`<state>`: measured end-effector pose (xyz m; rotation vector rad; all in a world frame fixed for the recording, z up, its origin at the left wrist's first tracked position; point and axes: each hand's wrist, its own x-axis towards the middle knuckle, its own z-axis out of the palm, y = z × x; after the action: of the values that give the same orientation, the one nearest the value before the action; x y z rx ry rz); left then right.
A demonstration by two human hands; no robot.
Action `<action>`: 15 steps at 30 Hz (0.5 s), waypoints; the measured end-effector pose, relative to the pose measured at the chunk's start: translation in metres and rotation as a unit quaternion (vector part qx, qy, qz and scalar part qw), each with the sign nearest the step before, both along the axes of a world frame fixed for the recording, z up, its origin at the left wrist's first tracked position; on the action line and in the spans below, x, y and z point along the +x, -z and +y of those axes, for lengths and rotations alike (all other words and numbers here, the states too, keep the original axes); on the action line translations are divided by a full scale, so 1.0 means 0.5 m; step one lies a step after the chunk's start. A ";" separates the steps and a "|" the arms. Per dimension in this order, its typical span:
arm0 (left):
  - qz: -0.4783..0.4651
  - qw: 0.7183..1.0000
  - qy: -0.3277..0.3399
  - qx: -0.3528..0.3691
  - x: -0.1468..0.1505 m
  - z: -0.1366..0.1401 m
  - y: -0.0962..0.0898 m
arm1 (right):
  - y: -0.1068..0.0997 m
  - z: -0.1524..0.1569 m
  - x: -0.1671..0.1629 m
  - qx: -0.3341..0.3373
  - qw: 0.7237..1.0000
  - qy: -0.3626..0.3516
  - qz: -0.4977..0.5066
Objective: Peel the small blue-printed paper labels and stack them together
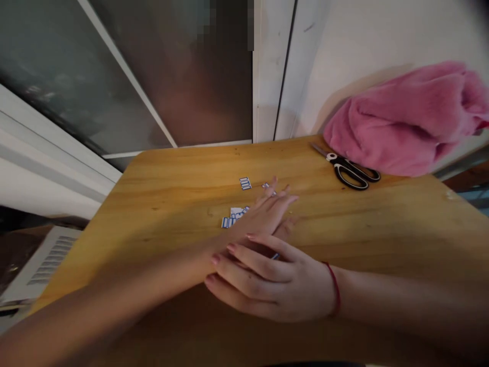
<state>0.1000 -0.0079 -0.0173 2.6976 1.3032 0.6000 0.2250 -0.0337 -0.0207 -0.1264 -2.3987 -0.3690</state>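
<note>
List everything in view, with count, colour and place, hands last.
Wooden table: one, yellow-brown, centre
Scissors: one pair, black-and-white handles, far right tabletop
Plush cloth: one, pink, beside the scissors
Small flat pieces: several, some overlapping so exact count unclear, white with blue outlines, around the left hand
Panelled door or window: one, dark panes, white frame, beyond the table
Wall: one, whitish, behind the cloth
Barred object: one, white and grey, lower left
Wristband: one, red, right wrist
Left hand: one, bare, centre
Right hand: one, bare, nearer the camera

Tbl (pixel 412 234) R-side free, scissors (pixel 339 161) (& cloth (pixel 405 125)) behind.
</note>
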 end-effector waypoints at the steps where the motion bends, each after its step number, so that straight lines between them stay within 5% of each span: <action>1: 0.005 1.000 -0.004 0.010 0.008 -0.009 0.000 | -0.010 -0.010 0.001 -0.006 1.000 0.000 0.002; 7: -0.023 0.997 0.056 -0.054 0.047 -0.092 0.009 | -0.056 -0.069 0.025 -0.090 0.993 -0.056 -0.049; 15: -0.118 0.955 0.188 -0.197 0.098 -0.162 0.060 | 0.068 -0.132 -0.195 -0.172 0.976 0.123 -0.061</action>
<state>0.1492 -0.0888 -0.0475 2.3618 0.7285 0.5299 0.1274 -0.0995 -0.0545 -0.5763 -2.5553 -0.0692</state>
